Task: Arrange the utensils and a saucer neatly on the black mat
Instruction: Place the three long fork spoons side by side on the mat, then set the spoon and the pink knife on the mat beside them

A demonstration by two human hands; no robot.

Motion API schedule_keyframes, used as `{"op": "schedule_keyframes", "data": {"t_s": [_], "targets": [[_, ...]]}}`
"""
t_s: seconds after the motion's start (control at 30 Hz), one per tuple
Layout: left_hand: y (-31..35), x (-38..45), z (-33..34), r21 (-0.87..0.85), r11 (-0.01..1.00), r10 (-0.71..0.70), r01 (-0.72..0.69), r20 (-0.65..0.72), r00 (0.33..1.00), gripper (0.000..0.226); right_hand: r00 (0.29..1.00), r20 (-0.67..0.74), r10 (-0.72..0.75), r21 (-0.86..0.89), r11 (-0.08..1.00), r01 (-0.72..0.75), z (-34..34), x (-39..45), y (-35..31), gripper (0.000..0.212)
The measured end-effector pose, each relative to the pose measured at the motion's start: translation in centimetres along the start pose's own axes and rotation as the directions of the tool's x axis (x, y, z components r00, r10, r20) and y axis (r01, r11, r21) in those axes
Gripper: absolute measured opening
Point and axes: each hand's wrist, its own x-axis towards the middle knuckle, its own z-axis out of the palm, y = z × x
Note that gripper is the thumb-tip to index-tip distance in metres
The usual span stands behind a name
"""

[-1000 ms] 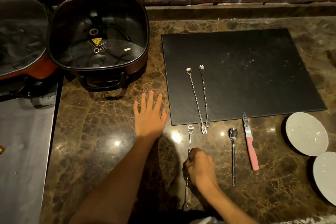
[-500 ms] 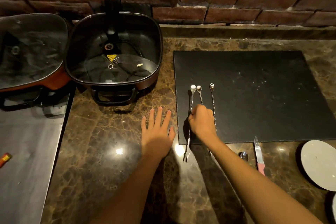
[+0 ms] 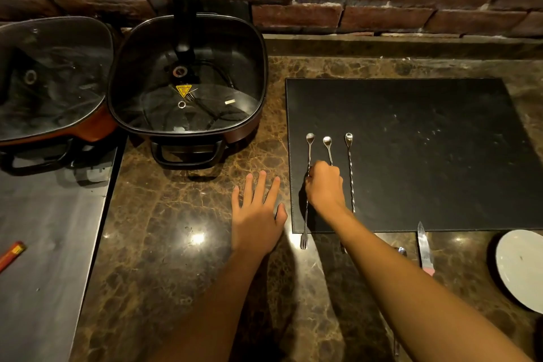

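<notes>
A black mat (image 3: 426, 156) lies on the marble counter. Three long twisted bar spoons with fork ends lie side by side on its left part. My right hand (image 3: 324, 185) is closed on the leftmost bar spoon (image 3: 308, 185), whose fork end sticks out past the mat's front edge. The middle bar spoon (image 3: 327, 145) is partly hidden under that hand, and the right bar spoon (image 3: 350, 173) lies free. My left hand (image 3: 258, 214) rests flat and open on the counter just left of the mat. A pink-handled knife (image 3: 423, 247), a spoon (image 3: 402, 251) and a white saucer (image 3: 521, 267) lie off the mat at the front right.
A square electric pot with a glass lid (image 3: 188, 82) stands left of the mat, a second one (image 3: 50, 79) further left. A brick wall runs along the back. A grey surface (image 3: 44, 244) with a red object (image 3: 11, 254) lies at the left.
My right hand carried the third bar spoon from the counter in front of the mat onto the mat's left part, beside the other two. The left hand stayed flat.
</notes>
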Motion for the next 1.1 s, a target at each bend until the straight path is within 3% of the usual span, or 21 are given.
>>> {"op": "schedule_keyframes", "data": {"t_s": [0.17, 0.33, 0.47, 0.67, 0.73, 0.83, 0.93, 1.1], "targets": [[0.0, -0.1, -0.5, 0.009, 1.000, 0.018, -0.018, -0.019, 1.000, 0.057, 0.995, -0.060, 0.076, 0.201, 0.978, -0.062, -2.0, -0.9, 2.6, 0.011], [0.0, 0.1, -1.3, -0.031, 0.999, -0.026, 0.028, 0.063, 0.998, 0.060, 0.957, -0.095, 0.275, 0.424, 0.881, -0.211, -5.9, -4.4, 9.6, 0.005], [0.2, 0.1, -1.4, -0.036, 0.999, -0.023, 0.026, 0.097, 0.995, 0.062, 0.925, -0.146, 0.351, 0.356, 0.891, -0.282, -7.4, -10.1, 14.6, 0.007], [-0.1, 0.3, -1.1, -0.034, 0.999, -0.027, 0.032, 0.129, 0.991, 0.064, 0.924, -0.043, 0.379, 0.169, 0.915, -0.367, -4.4, -16.4, 17.4, 0.007], [0.1, 0.2, -1.2, -0.038, 0.999, -0.024, 0.029, 0.114, 0.993, 0.063, 0.923, -0.075, 0.376, 0.129, 0.922, -0.365, -3.7, -17.2, 17.3, 0.018], [0.2, 0.0, -1.2, -0.049, 0.998, -0.020, 0.024, 0.088, 0.996, 0.063, 0.924, -0.130, 0.359, 0.084, 0.933, -0.351, -2.8, -17.9, 17.1, 0.013], [0.1, 0.0, -1.1, -0.043, 0.999, -0.017, 0.020, 0.080, 0.997, 0.062, 0.926, -0.107, 0.362, 0.074, 0.932, -0.355, -2.6, -17.9, 17.1, 0.005], [0.0, 0.0, -0.8, -0.039, 0.999, -0.031, 0.034, 0.082, 0.996, 0.063, 0.915, -0.135, 0.381, 0.119, 0.923, -0.366, -3.2, -16.6, 17.1, 0.011]]}}
